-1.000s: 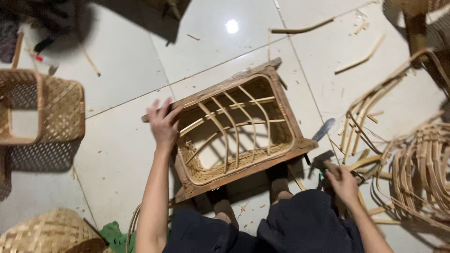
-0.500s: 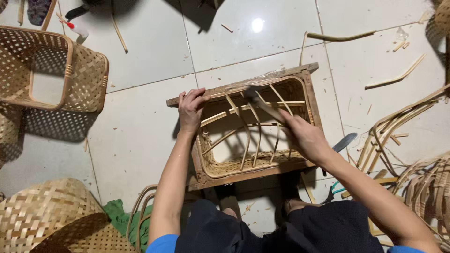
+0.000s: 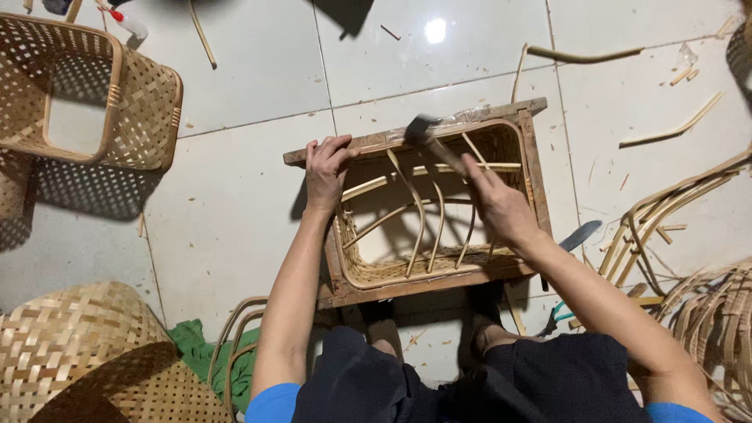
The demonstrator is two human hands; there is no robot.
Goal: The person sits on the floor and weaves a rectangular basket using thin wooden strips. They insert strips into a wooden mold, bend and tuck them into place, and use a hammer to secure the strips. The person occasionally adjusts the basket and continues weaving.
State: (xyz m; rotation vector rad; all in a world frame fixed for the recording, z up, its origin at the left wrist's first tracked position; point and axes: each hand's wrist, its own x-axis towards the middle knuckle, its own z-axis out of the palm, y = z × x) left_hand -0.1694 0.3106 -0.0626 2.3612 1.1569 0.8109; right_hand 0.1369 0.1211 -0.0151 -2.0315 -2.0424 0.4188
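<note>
Wooden frame (image 3: 533, 168) gripped by left hand (image 3: 327, 168); right hand (image 3: 495, 205) clutches hammer (image 3: 432, 141).

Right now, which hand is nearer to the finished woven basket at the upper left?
Left. The left hand grips the wooden frame's near-left corner, closer to the basket. The right hand holds a hammer farther right.

I count one wooden frame (image 3: 533, 164), one hammer (image 3: 435, 142), two finished woven baskets (image 3: 145, 110) (image 3: 70, 345), one knife (image 3: 578, 233), one green cloth (image 3: 196, 348), and my two hands (image 3: 327, 168) (image 3: 497, 205).
</note>
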